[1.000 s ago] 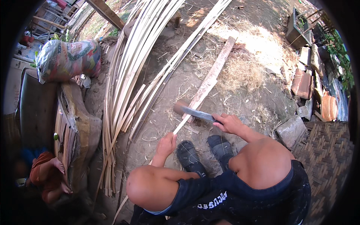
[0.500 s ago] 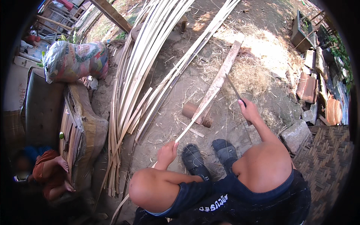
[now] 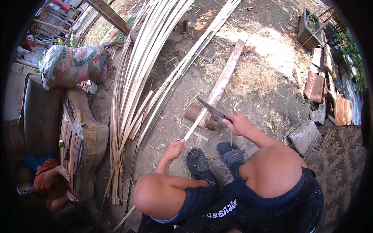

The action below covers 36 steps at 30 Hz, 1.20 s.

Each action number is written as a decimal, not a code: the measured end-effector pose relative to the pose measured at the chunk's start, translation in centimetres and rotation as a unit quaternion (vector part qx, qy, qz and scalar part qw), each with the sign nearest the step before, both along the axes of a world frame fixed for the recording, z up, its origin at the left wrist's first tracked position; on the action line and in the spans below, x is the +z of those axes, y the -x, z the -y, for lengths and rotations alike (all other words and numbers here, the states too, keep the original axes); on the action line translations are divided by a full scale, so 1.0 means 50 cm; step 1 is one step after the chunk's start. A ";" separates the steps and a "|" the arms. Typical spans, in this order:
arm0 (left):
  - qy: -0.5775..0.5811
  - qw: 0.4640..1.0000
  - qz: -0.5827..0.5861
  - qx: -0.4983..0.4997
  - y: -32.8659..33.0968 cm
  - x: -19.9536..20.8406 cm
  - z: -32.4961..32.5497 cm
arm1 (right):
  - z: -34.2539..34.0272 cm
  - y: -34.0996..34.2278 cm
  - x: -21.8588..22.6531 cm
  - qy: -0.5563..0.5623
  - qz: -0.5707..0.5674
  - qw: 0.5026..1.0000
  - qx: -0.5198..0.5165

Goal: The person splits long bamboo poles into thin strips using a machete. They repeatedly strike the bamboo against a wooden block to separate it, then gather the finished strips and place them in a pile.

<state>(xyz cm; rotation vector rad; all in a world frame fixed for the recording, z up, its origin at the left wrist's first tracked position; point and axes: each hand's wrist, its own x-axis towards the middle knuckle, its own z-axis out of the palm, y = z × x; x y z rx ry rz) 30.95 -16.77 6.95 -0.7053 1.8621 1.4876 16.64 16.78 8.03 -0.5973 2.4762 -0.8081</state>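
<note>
just beyond the dark sandals [image 3: 199, 161], gripping the near end of a slim pale strip [image 3: 191, 133] with the left hand [image 3: 173, 149], fingers curled narrow around it. slanting the strip away toward the far right, over a short round log [image 3: 192, 112] and along a long narrow board [image 3: 225, 72]. wrapping the right hand [image 3: 237, 124] around the handle of a knife [image 3: 211, 107], blade pointing far left across strip and board beside the log; hard to tell whether touching the wood or just above it.

by the look of it, in the middle of a scraping or shaving step. for the next move, probably best to hold the strip steady on the board, set the edge shallow and work along the grain, clear of the left fingers.

smooth, cream-coloured, likely bamboo in the strip; rough, mottled, pinkish-brown wood in the board; brown and cylindrical in the log. to the far right, tangled, straw-like shavings [image 3: 256, 77] over dusty earth. to the left, a long fan of thin, springy-looking strips [image 3: 134, 85]; farther left, a bulging, crinkled sack [image 3: 74, 66]. at near right, a plaited mat [image 3: 337, 159] in brown zigzags.
</note>
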 end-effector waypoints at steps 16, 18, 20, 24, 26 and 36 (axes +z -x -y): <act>0.030 0.999 -0.008 -0.032 -0.014 -0.004 0.021 | -0.052 0.051 -0.022 -0.003 -0.071 0.995 -0.063; 0.032 0.999 -0.019 -0.033 -0.027 0.004 0.019 | -0.070 0.068 -0.026 0.006 -0.094 0.994 -0.053; 0.035 0.999 0.017 -0.029 -0.065 0.012 0.012 | -0.102 0.094 -0.027 -0.026 -0.114 0.991 -0.067; 0.065 0.997 -0.030 -0.043 -0.041 -0.018 0.025 | -0.044 0.034 0.007 -0.001 -0.082 0.995 0.065; 0.063 0.997 -0.029 -0.046 -0.037 -0.026 0.020 | -0.081 0.083 0.009 -0.011 -0.104 0.993 -0.053; 0.097 0.979 -0.167 0.063 -0.011 0.037 0.059 | -0.104 0.076 -0.065 0.070 -0.077 0.964 -0.245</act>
